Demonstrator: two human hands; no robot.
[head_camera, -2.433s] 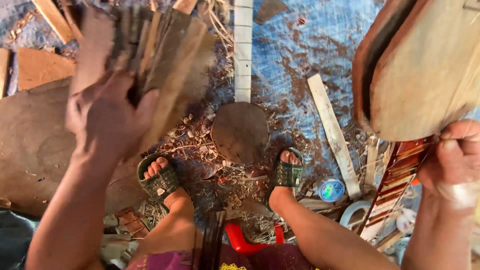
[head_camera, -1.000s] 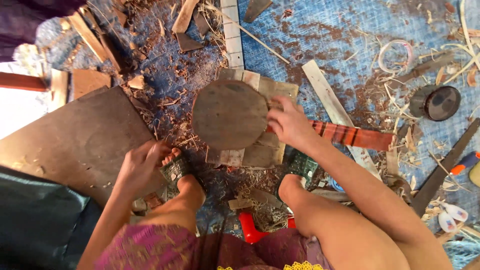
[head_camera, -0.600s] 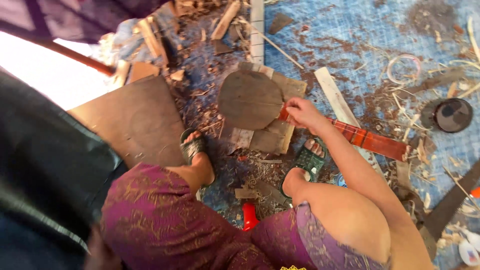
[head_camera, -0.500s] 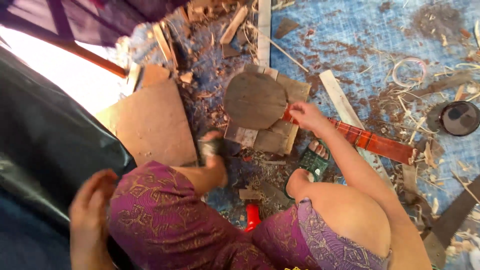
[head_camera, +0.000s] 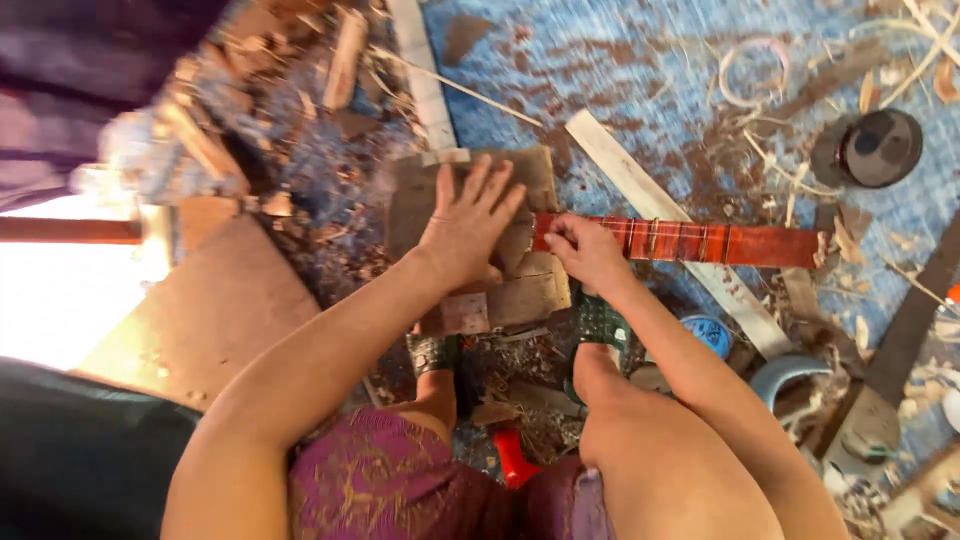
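Note:
My left hand (head_camera: 468, 222) lies flat, fingers spread, on a stack of brown wooden slabs (head_camera: 535, 285) on the ground in front of my feet. My right hand (head_camera: 588, 250) is closed around the near end of a red-brown fretted instrument neck (head_camera: 700, 242), which runs out to the right and rests against the slabs. The round wooden body under my left hand is hidden by the hand.
A blue mat (head_camera: 620, 90) strewn with wood shavings covers the ground. Pale wooden strips (head_camera: 425, 75) lie beyond the slabs. A dark round lid (head_camera: 880, 147) sits far right, a big brown board (head_camera: 215, 320) at left, a red tool handle (head_camera: 512, 458) between my legs.
My left hand has come from beside my left leg onto the wooden slabs and now covers the round piece. The view has swung right. My right hand still grips the neck.

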